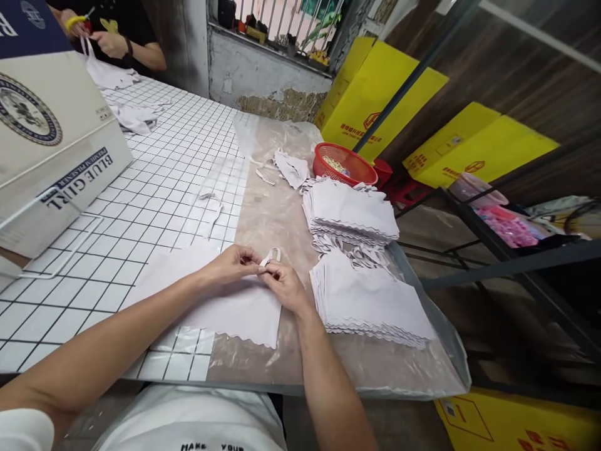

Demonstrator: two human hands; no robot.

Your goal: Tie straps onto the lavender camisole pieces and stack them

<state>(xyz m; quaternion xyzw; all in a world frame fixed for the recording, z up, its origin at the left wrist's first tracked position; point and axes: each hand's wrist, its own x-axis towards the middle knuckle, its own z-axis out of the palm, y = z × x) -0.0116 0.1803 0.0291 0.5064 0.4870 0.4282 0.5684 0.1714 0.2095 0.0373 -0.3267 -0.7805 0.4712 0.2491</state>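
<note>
A pale pinkish-white fabric piece [239, 313] with a wavy lower edge lies flat on the table in front of me. At its upper right corner, my left hand [237, 262] and my right hand [284, 283] meet, fingertips pinched together. Between them a narrow strap loop [272, 255] of the same colour sticks up. Whatever fastening sits under the fingertips is too small to make out. Just right of my right hand is a stack of similar fabric pieces [370, 297], with bunched straps along its top. Behind it rises a second stack [352, 210].
A red basket [345, 164] with small items stands behind the stacks. At the left, a large carton [56, 131] rests by a white wire frame [70, 250]. A co-worker's hand [110, 45] is at the far left. Metal shelving [511, 269] borders the table's right side.
</note>
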